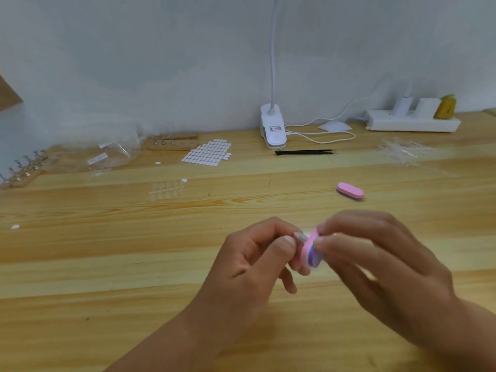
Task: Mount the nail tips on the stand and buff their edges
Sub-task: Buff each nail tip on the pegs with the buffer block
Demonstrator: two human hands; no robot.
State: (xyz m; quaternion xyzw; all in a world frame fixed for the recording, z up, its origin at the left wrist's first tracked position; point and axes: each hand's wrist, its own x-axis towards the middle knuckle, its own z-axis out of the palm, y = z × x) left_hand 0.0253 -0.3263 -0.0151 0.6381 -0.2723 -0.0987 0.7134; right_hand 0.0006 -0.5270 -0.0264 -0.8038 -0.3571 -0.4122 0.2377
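Note:
My left hand (pixel 257 261) pinches a small clear nail tip (pixel 301 236) between thumb and forefinger, above the wooden table. My right hand (pixel 375 264) grips a pink and purple buffer block (pixel 310 253), whose face lies against the nail tip. A strip of clear nail tips (pixel 166 189) lies on the table further back. Two wooden stands with metal holders sit at the back left, one (pixel 171 142) near the wall and one (pixel 24 170) at the left edge. The right hand is blurred.
A second pink buffer (pixel 350 191) lies to the right. A sheet of white adhesive tabs (pixel 208 153), black tweezers (pixel 304 151), a white clip lamp (pixel 272 127) with its cable, plastic bags (pixel 112 151), more clear strips (pixel 402 151) and a power strip (pixel 413 122) line the back.

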